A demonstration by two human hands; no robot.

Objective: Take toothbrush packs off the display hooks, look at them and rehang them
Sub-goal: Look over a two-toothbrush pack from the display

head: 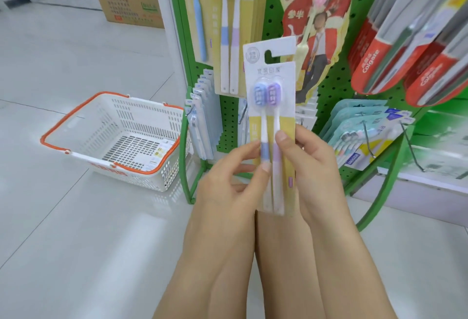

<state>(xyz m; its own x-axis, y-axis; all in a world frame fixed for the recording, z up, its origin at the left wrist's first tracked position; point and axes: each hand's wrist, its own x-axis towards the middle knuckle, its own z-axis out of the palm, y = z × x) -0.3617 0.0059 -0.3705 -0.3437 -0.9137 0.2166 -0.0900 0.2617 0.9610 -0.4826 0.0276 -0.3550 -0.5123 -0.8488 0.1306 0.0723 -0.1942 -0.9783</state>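
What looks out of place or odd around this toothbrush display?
Little stands out. The two-brush yellow card pack is off its hook, held upright in the grip of both the left hand and the right hand. A white plastic basket with orange rim sits on the floor.

One head-worn view looked forward and down — close over both forearms, the pack (272,121) near its centre, the green rack (329,85) just beyond, floor (76,230) and basket (114,136) to the left.
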